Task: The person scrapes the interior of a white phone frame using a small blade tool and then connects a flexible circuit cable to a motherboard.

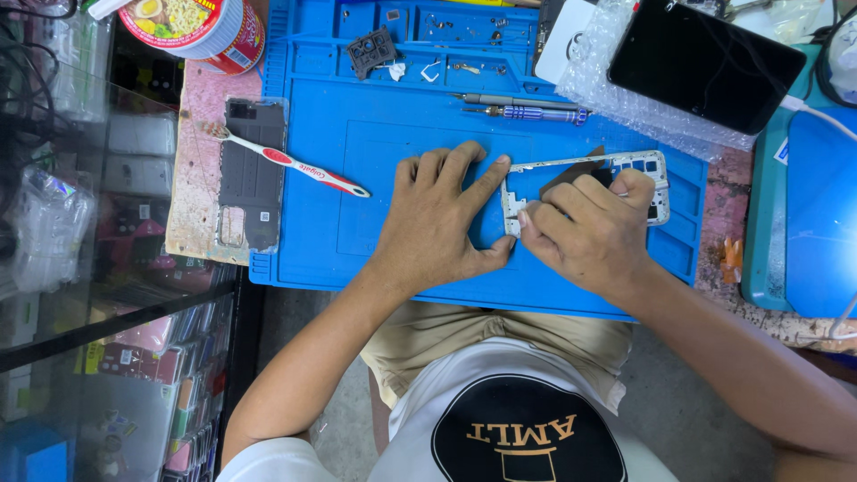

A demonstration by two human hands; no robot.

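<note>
Our right hand (585, 234) pinches the white phone midframe (625, 170) flat on the blue repair mat (357, 178), long axis running left-right; our left hand (437, 214) presses its left end, fingers spread. Beyond lie two screwdrivers (527, 109).

Noodle cup (203, 31): top left, round, red with a food picture.
Phone screen (705, 61): top right, black rectangle on bubble wrap (625, 98).
Sticker (265, 216): small, white, on dark back cover (253, 174).

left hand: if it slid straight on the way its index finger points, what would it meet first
Probably the white phone frame: the left hand has its index fingertip already at the frame's left edge, where the right hand grips it.
</note>
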